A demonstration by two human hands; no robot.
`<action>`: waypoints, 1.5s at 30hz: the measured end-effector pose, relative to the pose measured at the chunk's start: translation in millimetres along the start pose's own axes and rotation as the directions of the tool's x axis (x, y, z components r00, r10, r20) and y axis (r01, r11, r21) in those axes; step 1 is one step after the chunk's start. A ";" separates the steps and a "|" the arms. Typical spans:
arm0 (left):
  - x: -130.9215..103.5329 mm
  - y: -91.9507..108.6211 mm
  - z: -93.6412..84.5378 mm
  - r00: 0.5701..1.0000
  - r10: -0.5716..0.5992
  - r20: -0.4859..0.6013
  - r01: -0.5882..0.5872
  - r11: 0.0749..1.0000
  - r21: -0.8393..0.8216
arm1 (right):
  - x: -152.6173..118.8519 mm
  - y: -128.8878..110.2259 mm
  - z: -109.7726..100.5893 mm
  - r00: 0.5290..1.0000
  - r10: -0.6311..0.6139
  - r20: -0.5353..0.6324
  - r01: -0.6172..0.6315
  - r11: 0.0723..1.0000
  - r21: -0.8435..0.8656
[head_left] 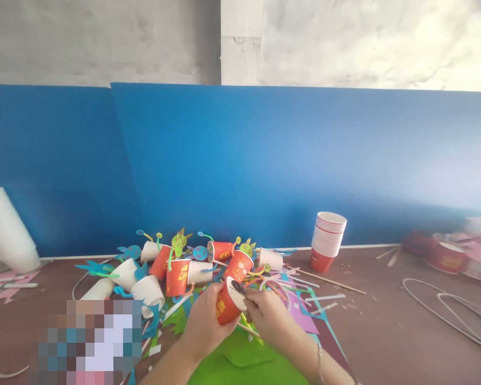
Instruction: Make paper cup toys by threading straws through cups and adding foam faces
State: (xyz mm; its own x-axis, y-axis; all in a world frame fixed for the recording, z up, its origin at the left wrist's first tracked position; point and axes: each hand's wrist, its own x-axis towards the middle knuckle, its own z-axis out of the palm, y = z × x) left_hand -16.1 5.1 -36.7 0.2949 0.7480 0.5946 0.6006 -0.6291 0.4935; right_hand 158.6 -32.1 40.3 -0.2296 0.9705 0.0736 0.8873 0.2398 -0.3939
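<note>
The left hand grips a red, tapered paper cup, its long axis tilted, white end facing up-right; the right hand pinches a small dark tool, possibly scissors.

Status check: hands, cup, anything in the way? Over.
Left hand gripping red paper cup, tilted. Right hand holding small dark tool at cup's white end. Decorated paper cups crowded just beyond; green sheet below.

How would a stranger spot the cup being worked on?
Below the blue panel, in front of the heaped cups, lies a green sheet. Above it, the left hand holds a red cup. Unlike its neighbours, it is gripped, with a dark tool at its mouth.
</note>
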 end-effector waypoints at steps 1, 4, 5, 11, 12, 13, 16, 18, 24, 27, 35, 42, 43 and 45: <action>-0.2 0.0 -0.1 1.000 0.003 0.000 -0.003 1.000 0.004 | 0.4 0.2 0.1 1.000 0.028 0.008 -0.029 0.997 0.072; 0.2 0.8 -0.4 1.000 -0.008 0.026 0.009 1.000 -0.005 | 0.7 0.9 -0.4 1.000 -0.018 0.005 0.018 1.000 -0.005; 0.6 1.3 -0.5 0.999 -0.014 0.037 0.015 1.000 -0.009 | 0.5 1.2 -0.7 0.998 -0.064 0.001 0.064 0.993 -0.099; 2.2 2.3 -1.4 0.999 -0.020 0.029 0.020 1.000 -0.022 | -0.2 1.7 1.0 0.997 -0.074 -0.012 0.073 0.994 -0.082; 1.6 2.0 -0.9 0.999 -0.014 0.036 0.014 1.000 -0.020 | 0.1 1.4 2.1 0.999 -0.032 -0.008 0.032 0.999 -0.002; 1.0 1.7 -0.1 0.999 -0.008 0.045 0.008 1.000 -0.016 | 0.5 1.1 3.0 1.000 -0.001 -0.001 0.001 0.998 0.062; -0.8 1.2 3.4 0.998 -0.013 0.057 0.014 1.000 -0.021 | 1.0 -1.1 3.6 1.000 0.020 -0.007 -0.019 0.997 0.070; -0.8 2.0 5.0 0.998 -0.043 0.045 0.046 0.997 -0.054 | 0.1 -3.5 1.1 1.000 0.011 -0.011 -0.011 0.999 -0.033; 3.3 6.1 -0.3 0.992 -0.120 0.050 0.125 0.984 -0.126 | -6.7 -7.1 -16.1 0.997 -0.071 0.021 0.074 0.972 -0.221; 3.3 4.6 -3.4 0.985 -0.145 0.089 0.161 0.966 -0.202 | -8.4 -3.5 -22.6 0.992 -0.124 0.002 0.121 0.965 -0.231; -1.1 -0.2 -3.6 0.971 -0.125 0.204 0.225 0.764 -0.605 | -8.9 4.9 -22.4 0.974 -0.225 0.015 0.214 0.902 -0.376; 3.9 9.2 -15.1 0.955 -0.096 0.282 0.264 0.712 -0.651 | -12.9 -3.8 -27.5 0.974 -0.221 0.049 0.222 0.894 -0.388; 4.6 10.1 -16.1 0.953 -0.094 0.287 0.264 0.722 -0.639 | -13.0 -5.2 -27.9 0.977 -0.203 0.057 0.210 0.902 -0.377; 5.7 10.3 -16.4 0.957 -0.100 0.271 0.246 0.772 -0.586 | -13.4 -6.9 -28.6 0.986 -0.153 0.061 0.164 0.941 -0.297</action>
State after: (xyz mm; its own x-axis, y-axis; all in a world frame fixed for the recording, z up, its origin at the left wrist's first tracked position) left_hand -20.4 -0.6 -17.9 0.4237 0.8362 0.3482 0.1012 -0.4257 0.8992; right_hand 167.0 -46.0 68.3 -0.3863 0.9191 0.0770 0.9159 0.3922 -0.0858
